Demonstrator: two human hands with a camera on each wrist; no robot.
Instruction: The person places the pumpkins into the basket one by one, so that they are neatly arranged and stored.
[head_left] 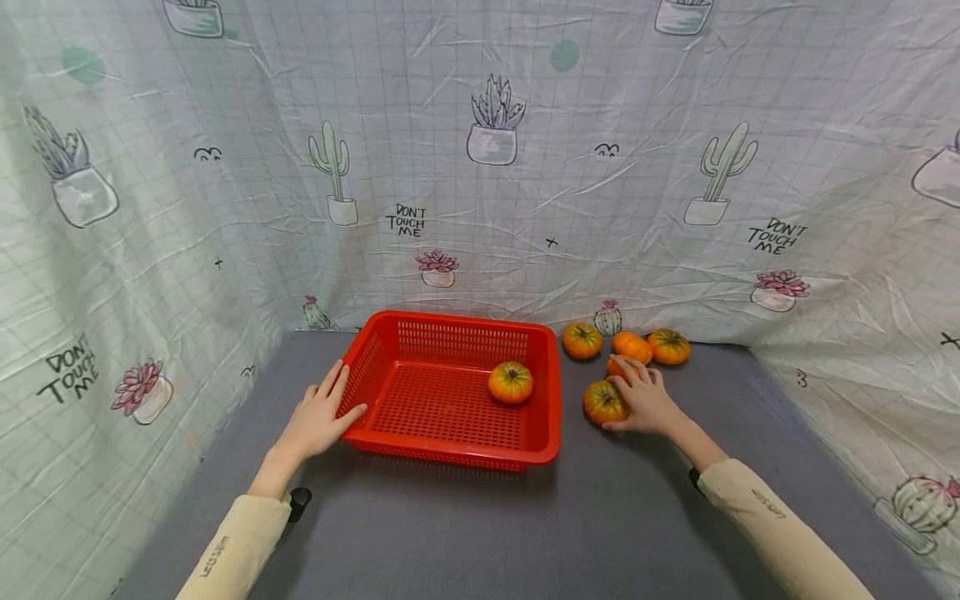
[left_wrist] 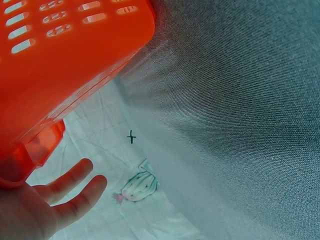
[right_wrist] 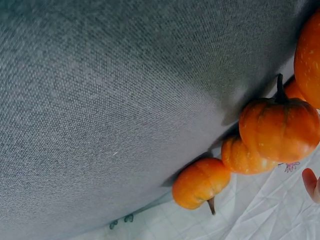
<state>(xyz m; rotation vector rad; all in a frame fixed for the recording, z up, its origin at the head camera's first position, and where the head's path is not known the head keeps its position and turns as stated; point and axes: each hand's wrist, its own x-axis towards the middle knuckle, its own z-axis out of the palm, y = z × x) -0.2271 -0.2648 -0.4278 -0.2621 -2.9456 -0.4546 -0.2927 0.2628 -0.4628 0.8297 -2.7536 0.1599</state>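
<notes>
My left hand (head_left: pixel 315 421) rests at the left rim of a red plastic basket (head_left: pixel 465 454), near its front left corner. Two of its fingers (left_wrist: pixel 80 200) extend straight beneath the rim in the left wrist view. One orange-green mini pumpkin (head_left: pixel 511 382) sits inside the basket toward the right. Over to the right, my right hand (head_left: pixel 648 404) is spread over a greenish-orange pumpkin (head_left: pixel 602 404), thumb low beside it. Its fingers partly cover another orange pumpkin (right_wrist: pixel 280 130). Only one fingertip (right_wrist: pixel 310 182) shows in the right wrist view, apart from the pumpkins.
Behind my right hand lie more pumpkins: one at the back left (head_left: pixel 582 341), an orange one (head_left: pixel 632 347) and a greenish one (head_left: pixel 669 347). Everything stands on a grey cloth surface (head_left: pixel 450 533). A printed curtain (head_left: pixel 510 233) closes off the back and sides.
</notes>
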